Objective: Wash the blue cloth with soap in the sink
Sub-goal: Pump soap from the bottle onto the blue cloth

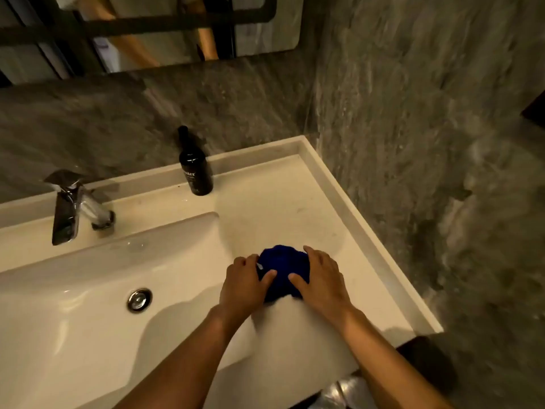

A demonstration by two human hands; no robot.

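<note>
One blue cloth [282, 271] lies bunched on the desk [283, 208] just right of the sink [88, 290] basin, not yet in it. The left hand [243, 286] and right hand [320, 278] cup it from both sides, fingers [298, 280] curled onto it, likely to gather it. One faucet [73, 206], one dark bottle [195, 163], perhaps soap

The crumpled dark blue cloth [283, 270] is partly hidden at 3 and 9 o'clock by the right hand [320, 278] and left hand [244, 286], so each grip's contact is unclear. The black glass bottle [194, 166] has a label too blurred to read. The wall mirror [147, 31] is cut off at 12 o'clock.
</note>
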